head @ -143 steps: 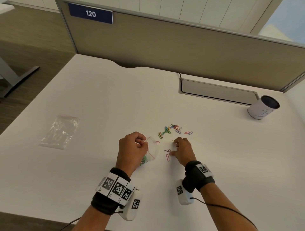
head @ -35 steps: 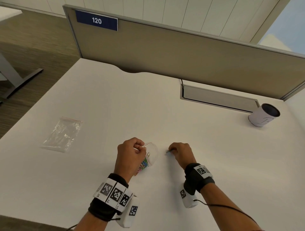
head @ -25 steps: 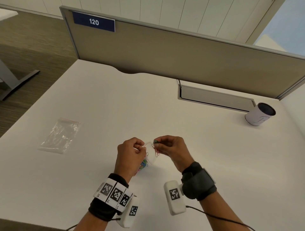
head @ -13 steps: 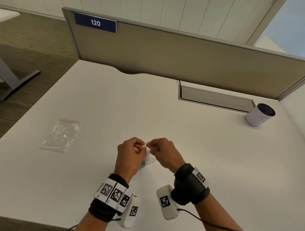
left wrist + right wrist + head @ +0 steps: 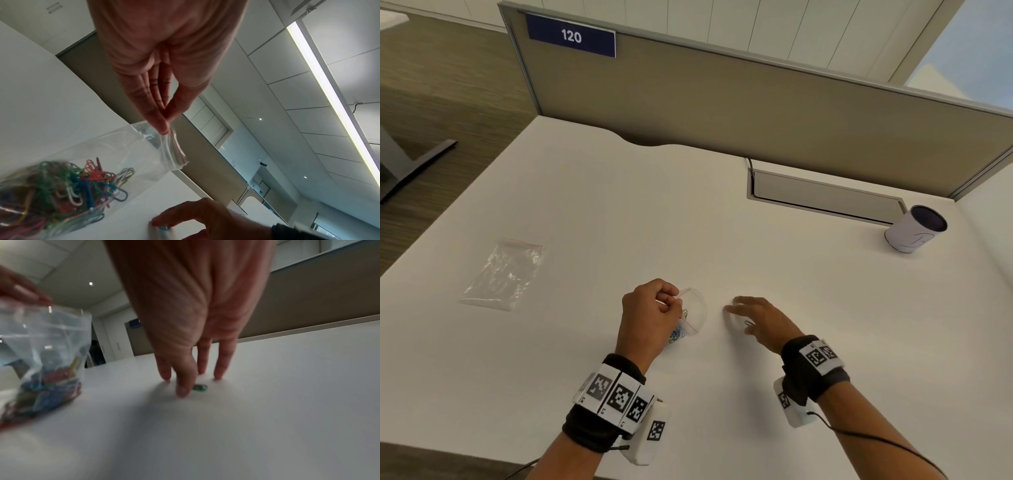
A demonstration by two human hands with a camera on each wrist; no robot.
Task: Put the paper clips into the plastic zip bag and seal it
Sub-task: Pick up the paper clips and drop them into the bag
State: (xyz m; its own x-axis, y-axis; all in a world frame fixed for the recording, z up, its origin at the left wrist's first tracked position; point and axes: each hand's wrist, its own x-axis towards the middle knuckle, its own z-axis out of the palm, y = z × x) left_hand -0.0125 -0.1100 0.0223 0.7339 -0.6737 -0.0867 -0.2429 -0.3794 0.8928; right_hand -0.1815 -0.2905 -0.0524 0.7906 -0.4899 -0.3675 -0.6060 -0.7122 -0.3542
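Paper clips (image 5: 677, 337) fill the zip bag (image 5: 692, 315) pinched by the left hand (image 5: 650, 317); one last clip (image 5: 748, 322) lies under the spread right hand (image 5: 763, 320) on the counter (image 5: 722, 240).

Left wrist: bag mouth gapes.

Right wrist: fingertips (image 5: 183, 391) touch it, nothing gripped. Half a second ago both hands met at the bag.

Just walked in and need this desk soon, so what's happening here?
A person is filling a zip bag with coloured paper clips. The left hand pinches the bag's rim and holds it open on the white desk; most clips are already inside. The right hand, fingers spread, reaches down to one last clip lying on the desk beside the bag. The bag is not sealed yet. A second, empty-looking bag lies off to the left, and a cup stands at the far right.
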